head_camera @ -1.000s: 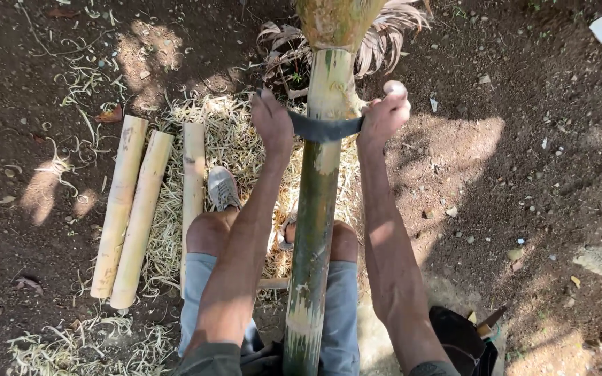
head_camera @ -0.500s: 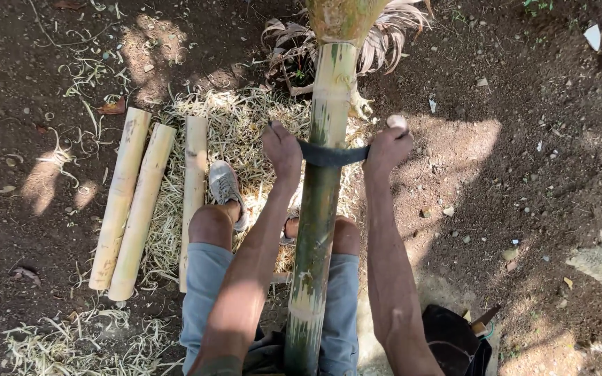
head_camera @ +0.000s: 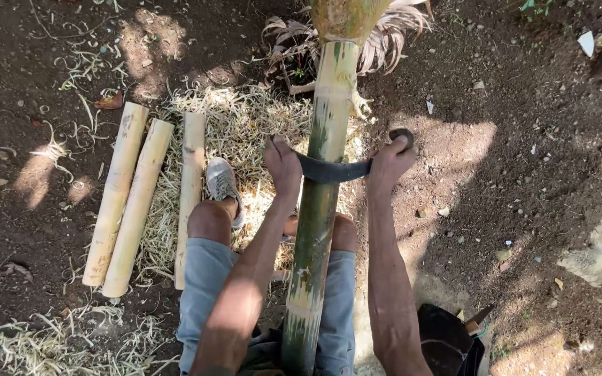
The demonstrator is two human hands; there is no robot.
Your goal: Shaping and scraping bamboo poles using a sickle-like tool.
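Big green bamboo pole (head_camera: 318,209) runs between the person's knees over a pile of shavings (head_camera: 245,118), with three peeled bamboo pieces (head_camera: 137,202) off to the left. Curved drawknife blade (head_camera: 332,169) sits across the pole, left hand (head_camera: 283,166) and right hand (head_camera: 388,163) each with the grip clamped on a handle end.

Green-and-yellow streaked pole (head_camera: 318,209) under a dark grey blade (head_camera: 332,169), pale cream peeled poles (head_camera: 137,202) at nine o'clock, straw-coloured shavings (head_camera: 238,118), grey shoe (head_camera: 221,184), faded blue shorts (head_camera: 207,292), dark brown dirt (head_camera: 524,209).
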